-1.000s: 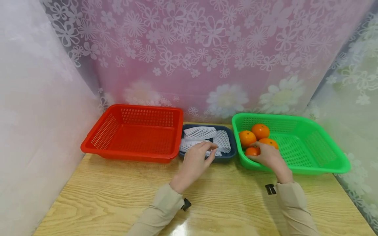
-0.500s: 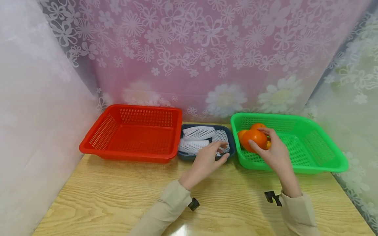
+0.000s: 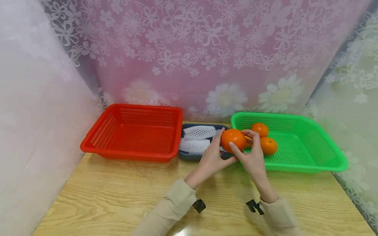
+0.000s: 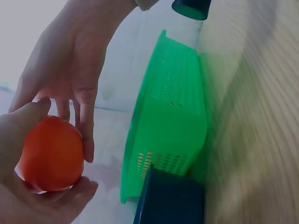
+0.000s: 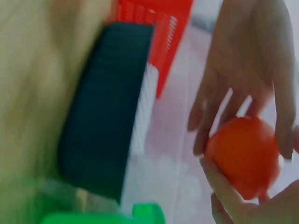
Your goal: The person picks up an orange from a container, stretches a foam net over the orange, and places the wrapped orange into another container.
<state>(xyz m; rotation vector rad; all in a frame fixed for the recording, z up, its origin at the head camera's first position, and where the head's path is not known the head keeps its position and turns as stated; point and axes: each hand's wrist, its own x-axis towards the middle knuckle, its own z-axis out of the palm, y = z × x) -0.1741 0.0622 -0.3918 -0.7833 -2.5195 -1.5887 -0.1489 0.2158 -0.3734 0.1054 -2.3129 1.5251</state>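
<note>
Both hands meet around one orange [image 3: 233, 140] held up over the right end of a dark blue tray [image 3: 189, 157]. My right hand [image 3: 254, 160] grips it from the right, its thumb across the near side. From the left, my left hand [image 3: 210, 160] has its thumb and fingers around the same orange, as the left wrist view shows with the orange [image 4: 53, 154] between them. White foam net sleeves [image 3: 194, 146] lie in the tray, partly hidden by the left hand. The green basket [image 3: 301, 149] holds more oranges [image 3: 268, 146], one mostly covered by the right hand.
Left of the tray stands a red basket [image 3: 130, 157] with nothing in it. All three containers sit side by side on a wooden table [image 3: 118, 190], against a pink flowered curtain [image 3: 189, 59]. Pale curtains hang at both sides.
My right hand has lifted the orange out of the green basket and carried it left to above the tray. The left hand has moved slightly right and closed around it.
</note>
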